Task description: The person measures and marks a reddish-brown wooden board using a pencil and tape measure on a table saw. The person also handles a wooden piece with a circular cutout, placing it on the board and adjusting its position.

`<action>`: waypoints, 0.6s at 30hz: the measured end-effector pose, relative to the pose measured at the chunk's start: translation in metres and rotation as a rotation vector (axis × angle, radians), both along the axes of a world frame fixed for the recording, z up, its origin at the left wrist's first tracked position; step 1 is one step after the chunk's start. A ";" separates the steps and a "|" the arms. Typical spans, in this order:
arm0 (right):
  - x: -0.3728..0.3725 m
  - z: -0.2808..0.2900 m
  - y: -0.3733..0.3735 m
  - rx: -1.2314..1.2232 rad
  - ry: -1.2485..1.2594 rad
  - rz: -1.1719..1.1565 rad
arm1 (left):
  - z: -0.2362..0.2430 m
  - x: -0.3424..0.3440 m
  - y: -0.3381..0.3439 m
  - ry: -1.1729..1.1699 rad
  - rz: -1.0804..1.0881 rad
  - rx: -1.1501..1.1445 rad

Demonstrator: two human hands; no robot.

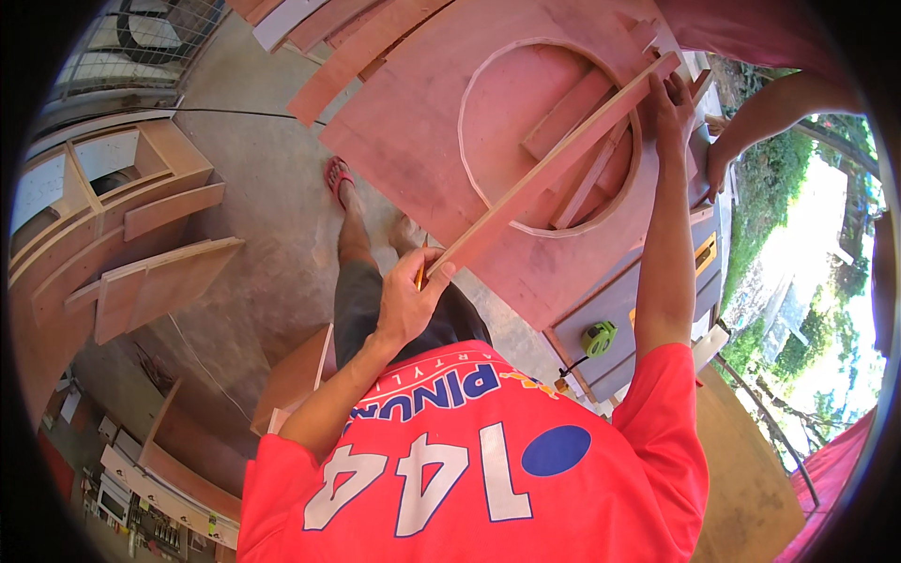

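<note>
A long, narrow wooden strip (556,165) slants across a plywood panel (404,136) that has a large round opening with a pale rim. My left hand (409,298) grips the near end of the strip and also has a pencil (421,266) between its fingers. At the far end, my right hand (672,117) reaches up with its fingers around the strip's edge. Loose wooden pieces (568,113) lie within the round opening, partly behind the strip.
A green tape measure (598,339) rests on a grey surface beside the panel. At upper right, another person's arm (774,113) leans on the bench edge. Wooden cabinet frames (141,174) stand at left. A brown board (746,460) is at lower right.
</note>
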State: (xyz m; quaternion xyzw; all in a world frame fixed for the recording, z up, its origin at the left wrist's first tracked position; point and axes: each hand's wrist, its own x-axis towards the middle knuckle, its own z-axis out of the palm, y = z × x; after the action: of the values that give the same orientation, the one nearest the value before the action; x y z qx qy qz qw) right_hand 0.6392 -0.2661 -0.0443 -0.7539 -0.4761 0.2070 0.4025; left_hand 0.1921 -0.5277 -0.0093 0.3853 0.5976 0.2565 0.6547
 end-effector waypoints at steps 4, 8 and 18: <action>-0.001 0.001 0.002 -0.014 0.017 -0.021 | -0.002 0.001 0.001 -0.011 0.009 0.001; 0.000 -0.001 0.006 0.021 0.001 -0.011 | -0.010 0.002 0.003 -0.022 0.021 0.019; -0.009 0.002 0.005 0.096 0.113 0.020 | -0.005 0.003 0.006 0.033 -0.021 0.012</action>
State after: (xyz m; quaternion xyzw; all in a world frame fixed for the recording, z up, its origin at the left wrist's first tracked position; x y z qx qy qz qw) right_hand 0.6304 -0.2610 -0.0427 -0.7162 -0.4692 0.2302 0.4625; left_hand 0.1952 -0.5221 -0.0143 0.3998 0.6026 0.2468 0.6451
